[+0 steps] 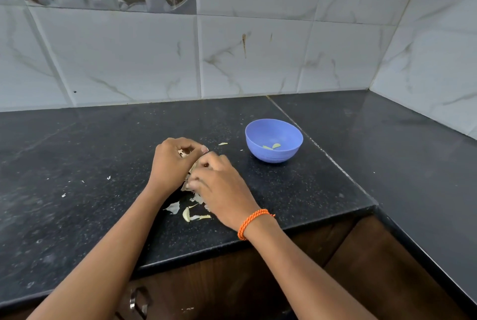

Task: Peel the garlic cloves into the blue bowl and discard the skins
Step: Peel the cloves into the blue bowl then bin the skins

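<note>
My left hand (171,162) curls round a garlic bulb (184,152), of which only a brownish bit shows between the fingers. Pressed close against it, my right hand (219,185) pinches at the papery skin on the bulb's side. Loose garlic skins (189,212) lie on the black counter just below both hands. To the right stands the blue bowl (274,140), upright, with two peeled cloves (272,146) in its bottom. A single small piece (222,143) lies between the hands and the bowl; whether it is clove or skin I cannot tell.
The black granite counter (77,164) meets a tiled wall (232,56) behind and turns a corner at the right. Its front edge runs just under my forearms, above brown cabinet doors with a metal handle (138,301). Tiny white skin flecks (108,177) dot the left counter.
</note>
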`<state>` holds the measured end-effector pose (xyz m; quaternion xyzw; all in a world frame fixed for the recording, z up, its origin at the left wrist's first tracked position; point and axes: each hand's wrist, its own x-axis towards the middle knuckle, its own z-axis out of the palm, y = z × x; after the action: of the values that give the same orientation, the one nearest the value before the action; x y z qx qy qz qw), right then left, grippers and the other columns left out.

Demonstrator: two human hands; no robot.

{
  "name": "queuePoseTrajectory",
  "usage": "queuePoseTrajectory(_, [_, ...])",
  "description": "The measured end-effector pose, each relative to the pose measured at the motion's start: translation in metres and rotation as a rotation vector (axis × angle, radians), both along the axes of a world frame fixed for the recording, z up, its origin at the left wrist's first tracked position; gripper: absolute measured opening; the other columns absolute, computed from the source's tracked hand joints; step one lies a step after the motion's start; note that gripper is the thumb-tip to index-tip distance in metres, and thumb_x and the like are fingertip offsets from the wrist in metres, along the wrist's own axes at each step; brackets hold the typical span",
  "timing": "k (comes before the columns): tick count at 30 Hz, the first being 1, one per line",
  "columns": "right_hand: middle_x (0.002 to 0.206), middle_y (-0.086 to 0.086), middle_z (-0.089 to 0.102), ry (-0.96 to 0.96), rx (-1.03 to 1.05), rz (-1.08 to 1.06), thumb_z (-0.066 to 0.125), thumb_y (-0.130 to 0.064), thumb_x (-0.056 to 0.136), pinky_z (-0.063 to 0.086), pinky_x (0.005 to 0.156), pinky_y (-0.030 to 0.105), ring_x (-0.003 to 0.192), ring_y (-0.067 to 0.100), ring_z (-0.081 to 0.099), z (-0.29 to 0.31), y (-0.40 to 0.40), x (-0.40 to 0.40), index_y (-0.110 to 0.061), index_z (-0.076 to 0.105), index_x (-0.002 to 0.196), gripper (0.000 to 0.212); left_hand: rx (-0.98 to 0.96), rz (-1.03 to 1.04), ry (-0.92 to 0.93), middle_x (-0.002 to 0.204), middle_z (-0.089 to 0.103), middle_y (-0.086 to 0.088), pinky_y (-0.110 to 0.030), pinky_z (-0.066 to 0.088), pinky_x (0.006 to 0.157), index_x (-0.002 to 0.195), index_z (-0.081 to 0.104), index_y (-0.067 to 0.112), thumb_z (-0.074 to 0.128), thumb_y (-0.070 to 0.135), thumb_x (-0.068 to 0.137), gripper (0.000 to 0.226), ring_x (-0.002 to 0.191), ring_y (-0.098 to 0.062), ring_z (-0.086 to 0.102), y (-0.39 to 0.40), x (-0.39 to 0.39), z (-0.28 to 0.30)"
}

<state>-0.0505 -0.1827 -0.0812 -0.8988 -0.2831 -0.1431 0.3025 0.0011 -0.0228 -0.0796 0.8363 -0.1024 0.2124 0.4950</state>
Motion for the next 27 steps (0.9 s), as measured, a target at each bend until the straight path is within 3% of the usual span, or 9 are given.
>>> queuePoseTrajectory(3, [0.093, -0.006, 0.070, 0.095, 0.435, -0.060, 0.067, -0.018, 0.101, 0.052, 0.077, 0.030, 0.085, 0.014, 0.065, 0.002, -0.017, 0.016, -0.016, 0.075, 0.090, 0.015, -0.127, -0.147, 0.028, 0.094, 0.082, 0.004, -0.027, 0.055, 0.086, 0.098, 0.085, 0.018, 0.073, 0.021, 0.103, 0.013, 0.093, -0.014, 0.077, 0.000, 0.000, 0.003])
queuePoseTrajectory(5, [0.076, 0.000, 0.075, 0.180, 0.653, -0.120, 0.072, -0.014, 0.099, 0.058, 0.066, 0.030, 0.071, 0.018, 0.071, 0.002, -0.031, 0.024, -0.011, 0.078, 0.092, 0.009, -0.189, -0.226, 0.077, 0.097, 0.082, -0.001, -0.024, 0.056, 0.091, 0.109, 0.084, 0.017, 0.071, 0.016, 0.104, 0.014, 0.099, -0.017, 0.077, -0.001, -0.002, 0.005])
queuePoseTrajectory(7, [0.074, 0.009, 0.077, 0.278, 0.788, -0.128, 0.076, -0.010, 0.097, 0.061, 0.065, 0.030, 0.069, 0.023, 0.075, -0.001, -0.041, 0.027, -0.005, 0.078, 0.096, 0.005, -0.198, -0.303, 0.124, 0.098, 0.082, -0.002, -0.021, 0.055, 0.092, 0.114, 0.082, 0.017, 0.071, 0.015, 0.103, 0.016, 0.101, -0.017, 0.077, -0.004, -0.005, 0.007])
queuePoseTrajectory(9, [0.078, 0.014, 0.078, 0.343, 0.872, -0.103, 0.073, -0.006, 0.098, 0.063, 0.069, 0.033, 0.073, 0.025, 0.076, -0.003, -0.047, 0.029, -0.001, 0.076, 0.098, 0.006, -0.153, -0.349, 0.146, 0.101, 0.083, -0.001, -0.026, 0.058, 0.094, 0.112, 0.083, 0.016, 0.074, 0.019, 0.101, 0.015, 0.102, -0.018, 0.077, -0.007, -0.006, 0.007])
queuePoseTrajectory(13, [0.084, 0.014, 0.078, 0.329, 0.845, -0.058, 0.070, -0.004, 0.100, 0.065, 0.073, 0.036, 0.077, 0.026, 0.077, -0.007, -0.048, 0.033, -0.001, 0.074, 0.100, 0.005, -0.123, -0.340, 0.137, 0.098, 0.083, -0.001, -0.038, 0.061, 0.095, 0.104, 0.085, 0.016, 0.083, 0.021, 0.094, 0.011, 0.098, -0.024, 0.078, -0.008, -0.003, 0.004])
queuePoseTrajectory(18, [0.092, 0.003, 0.078, 0.268, 0.739, -0.090, 0.077, -0.002, 0.090, 0.065, 0.079, 0.046, 0.086, 0.020, 0.075, -0.011, -0.045, 0.035, -0.016, 0.070, 0.098, 0.017, -0.165, -0.343, 0.138, 0.096, 0.082, -0.003, -0.023, 0.059, 0.082, 0.102, 0.084, 0.014, 0.087, 0.012, 0.088, 0.015, 0.094, -0.022, 0.078, -0.008, -0.003, 0.004])
queuePoseTrajectory(21, [0.096, 0.001, 0.080, 0.286, 0.737, -0.082, 0.077, -0.005, 0.092, 0.065, 0.083, 0.045, 0.090, 0.019, 0.076, -0.012, -0.045, 0.035, -0.016, 0.076, 0.106, 0.017, -0.151, -0.327, 0.134, 0.095, 0.082, -0.003, -0.024, 0.059, 0.081, 0.099, 0.084, 0.013, 0.088, 0.007, 0.086, 0.015, 0.093, -0.022, 0.078, -0.009, -0.001, 0.003])
queuePoseTrajectory(27, [0.087, 0.001, 0.080, 0.246, 0.738, -0.134, 0.076, -0.008, 0.094, 0.067, 0.079, 0.043, 0.082, 0.020, 0.077, -0.014, -0.045, 0.037, -0.013, 0.081, 0.099, 0.009, -0.136, -0.339, 0.124, 0.096, 0.082, -0.003, -0.025, 0.060, 0.081, 0.099, 0.084, 0.013, 0.088, 0.010, 0.088, 0.011, 0.091, -0.021, 0.078, -0.012, -0.004, 0.003])
